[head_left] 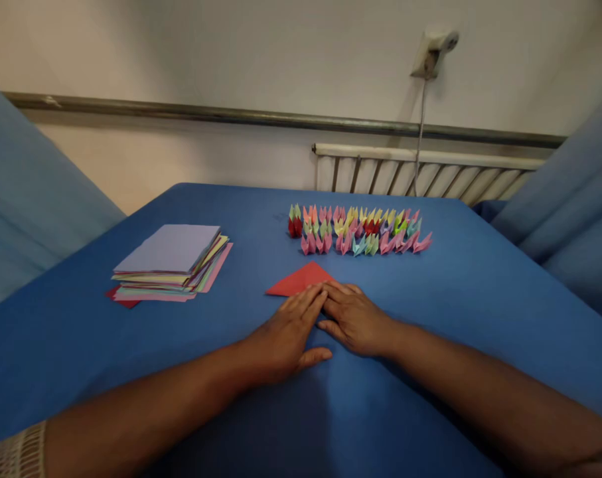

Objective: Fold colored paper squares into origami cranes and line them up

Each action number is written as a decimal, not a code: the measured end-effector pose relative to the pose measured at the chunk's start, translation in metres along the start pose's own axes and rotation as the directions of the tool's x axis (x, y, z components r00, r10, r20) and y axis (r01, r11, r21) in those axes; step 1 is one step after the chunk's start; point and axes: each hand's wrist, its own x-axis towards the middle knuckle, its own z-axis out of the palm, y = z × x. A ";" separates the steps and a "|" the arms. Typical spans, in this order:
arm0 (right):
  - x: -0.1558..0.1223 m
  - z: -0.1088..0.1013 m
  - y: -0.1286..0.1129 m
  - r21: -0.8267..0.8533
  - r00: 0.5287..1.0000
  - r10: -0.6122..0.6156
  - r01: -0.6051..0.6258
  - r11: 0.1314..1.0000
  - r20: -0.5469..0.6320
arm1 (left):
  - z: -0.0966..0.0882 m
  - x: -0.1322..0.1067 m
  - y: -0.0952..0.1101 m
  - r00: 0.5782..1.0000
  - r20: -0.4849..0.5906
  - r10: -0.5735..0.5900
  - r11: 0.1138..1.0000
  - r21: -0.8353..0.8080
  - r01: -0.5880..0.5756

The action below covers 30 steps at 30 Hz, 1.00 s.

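A red sheet of paper point(301, 279), folded into a triangle, lies on the blue table with its point facing away from me. My left hand point(293, 332) rests flat along its near edge, fingers stretched out and thumb apart. From the other side, my right hand point(355, 318) lies on the near right part of the paper, its fingers extended and meeting the left fingertips. Both hands cover the paper's near edge and much of its right corner.
A stack of coloured paper point(168, 252) sits at the left, with a red piece point(126, 300) sticking out beneath. Rows of small folded paper cranes point(360, 229) stand at the back right of the blue table point(251, 212). Behind are a radiator point(380, 169) and a wall socket point(430, 56).
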 end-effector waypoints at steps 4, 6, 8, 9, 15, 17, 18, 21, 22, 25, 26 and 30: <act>-0.001 0.000 0.000 -0.010 0.999 0.017 -0.017 1.000 0.037 | -0.003 -0.004 -0.003 0.993 0.072 -0.090 0.990 0.116 0.081; 0.000 -0.001 -0.001 -0.014 0.998 0.028 -0.027 1.000 0.048 | -0.005 -0.004 -0.004 0.989 0.079 -0.128 0.982 0.153 0.115; 0.000 -0.002 -0.001 -0.019 0.998 0.034 -0.033 0.999 0.050 | -0.005 -0.003 -0.004 0.987 0.068 -0.146 0.974 0.185 0.132; 0.000 -0.002 -0.001 -0.021 0.998 0.034 -0.033 0.999 0.048 | -0.004 -0.003 -0.004 0.987 0.059 -0.149 0.970 0.202 0.134; -0.001 0.001 0.000 -0.025 0.999 0.036 -0.036 0.999 0.020 | -0.007 -0.004 -0.007 0.980 0.022 -0.198 0.942 0.282 0.184; -0.001 0.001 0.000 -0.023 0.999 0.037 -0.037 0.999 0.000 | -0.011 -0.005 -0.007 0.971 0.028 -0.236 0.922 0.321 0.215; -0.001 0.000 0.001 -0.024 0.999 0.037 -0.037 0.999 -0.009 | -0.014 -0.005 -0.007 0.966 0.025 -0.256 0.910 0.345 0.232; 0.000 -0.003 0.001 -0.037 0.999 0.027 -0.028 0.999 -0.024 | -0.020 -0.006 -0.007 0.954 -0.026 -0.300 0.877 0.386 0.287; 0.001 -0.004 0.002 -0.044 1.000 0.020 -0.021 0.999 -0.024 | -0.021 -0.006 -0.009 0.954 -0.052 -0.296 0.878 0.379 0.293; 0.003 -0.007 0.003 -0.083 0.999 0.006 -0.009 0.996 -0.037 | -0.021 -0.003 -0.018 0.961 -0.127 -0.247 0.888 0.367 0.277; 0.004 -0.008 0.003 -0.094 0.999 -0.001 -0.004 0.996 -0.047 | -0.021 0.000 -0.022 0.964 -0.134 -0.229 0.889 0.375 0.263; 0.013 -0.014 -0.003 -0.147 0.996 0.045 -0.056 0.988 -0.077 | -0.020 0.015 -0.027 0.966 -0.255 -0.047 0.921 0.364 0.141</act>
